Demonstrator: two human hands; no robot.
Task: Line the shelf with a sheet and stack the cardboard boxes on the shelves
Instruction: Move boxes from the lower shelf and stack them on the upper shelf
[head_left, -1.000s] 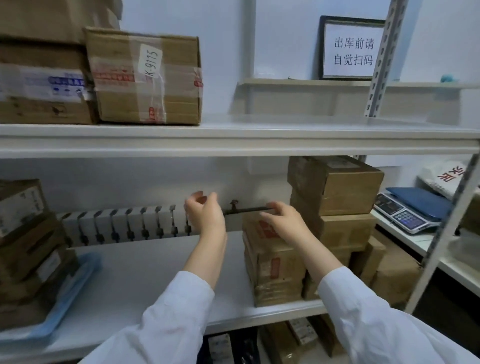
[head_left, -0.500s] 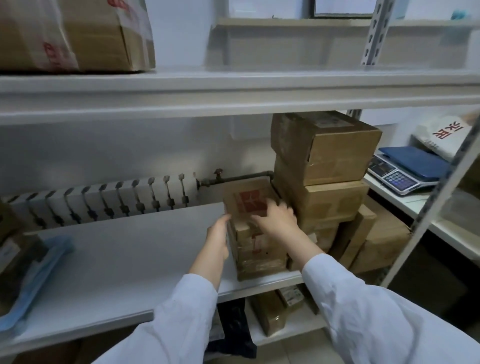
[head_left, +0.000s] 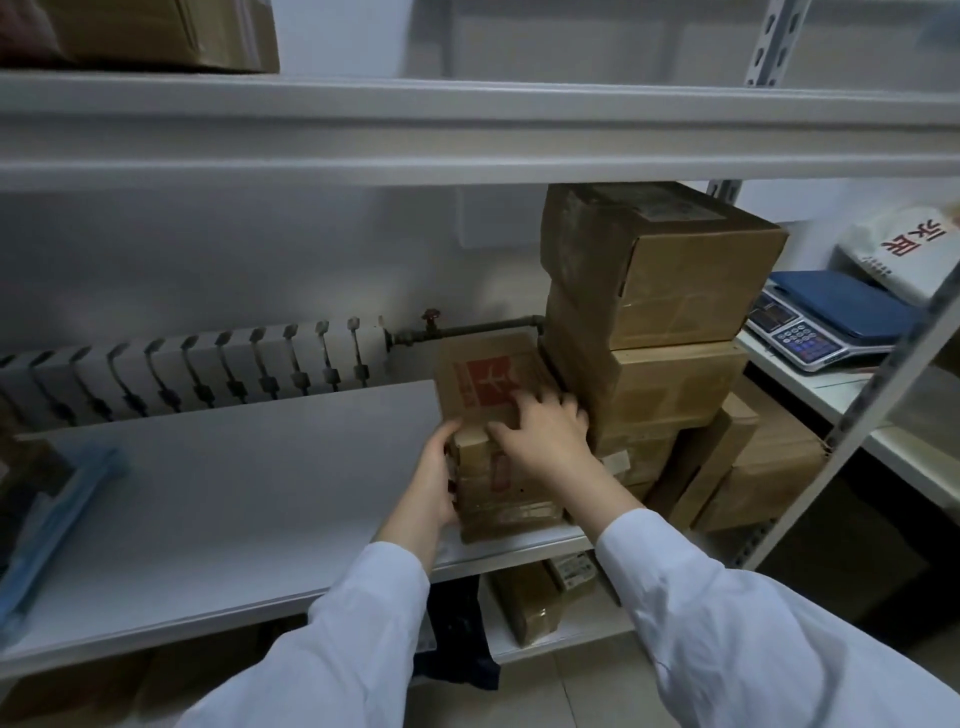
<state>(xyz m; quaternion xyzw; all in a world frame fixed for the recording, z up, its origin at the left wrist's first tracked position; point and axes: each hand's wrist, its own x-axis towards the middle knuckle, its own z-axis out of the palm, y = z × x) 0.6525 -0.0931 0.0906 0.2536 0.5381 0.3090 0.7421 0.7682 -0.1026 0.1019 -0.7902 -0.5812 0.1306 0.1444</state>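
A small stack of cardboard boxes (head_left: 506, 483) stands on the middle shelf (head_left: 234, 499), which has a white sheet over it. The top box (head_left: 483, 376) bears a red logo. My left hand (head_left: 434, 480) presses flat against the stack's left side. My right hand (head_left: 543, 434) lies over the top box's front edge with its fingers spread. A taller pile of bigger cardboard boxes (head_left: 660, 270) stands right beside it, touching it.
A white radiator (head_left: 197, 374) and its pipe (head_left: 467, 330) run behind the shelf. Blue sheets (head_left: 49, 525) and dark boxes lie at the shelf's left end. A scale (head_left: 810, 332) sits on the right-hand shelf. More boxes (head_left: 530, 597) are on the lower shelf, and one (head_left: 171, 31) is above.
Both hands came down from the pipe at the back onto the small stack of boxes and now clasp it. The view has tilted downward.
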